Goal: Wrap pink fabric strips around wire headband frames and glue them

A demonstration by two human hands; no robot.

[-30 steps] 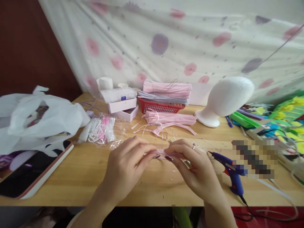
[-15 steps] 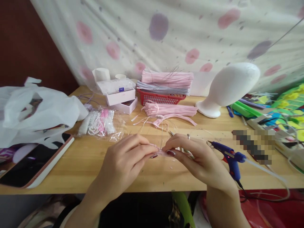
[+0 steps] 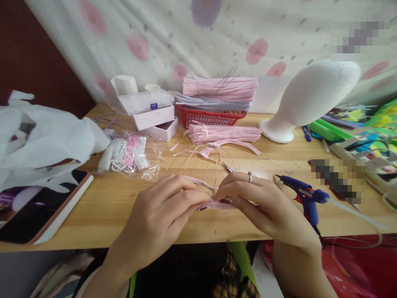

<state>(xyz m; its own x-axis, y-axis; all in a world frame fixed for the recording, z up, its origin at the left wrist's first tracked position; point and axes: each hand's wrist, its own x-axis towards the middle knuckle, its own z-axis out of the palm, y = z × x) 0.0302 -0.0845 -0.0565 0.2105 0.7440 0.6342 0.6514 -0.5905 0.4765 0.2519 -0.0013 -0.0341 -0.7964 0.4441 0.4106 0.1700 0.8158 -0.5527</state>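
Note:
My left hand (image 3: 173, 211) pinches a thin pink strip (image 3: 214, 204) above the front of the wooden table. Close beside it, my right hand (image 3: 260, 207), with a ring on one finger, has its fingertips closed on the same strip. Thin wires (image 3: 216, 169) rise from between the hands and fan out toward a small knot (image 3: 212, 145) behind them. Fingers hide much of the strip. Partly covered by the right hand, a pointed metal tool (image 3: 228, 167) lies on the table.
A blue glue gun (image 3: 305, 194) lies right of my hands. Farther back are a bundle of pink strips (image 3: 226, 133), a red basket (image 3: 211, 118) under more strips, and a white foam head (image 3: 319, 97). Leftward sit bagged beads (image 3: 130, 155), a phone (image 3: 46, 211) and a white plastic bag (image 3: 46, 136).
More of the pink strip now shows between and behind my fingers, and the right hand's fingers have shifted along it. The whole view has tilted slightly downward.

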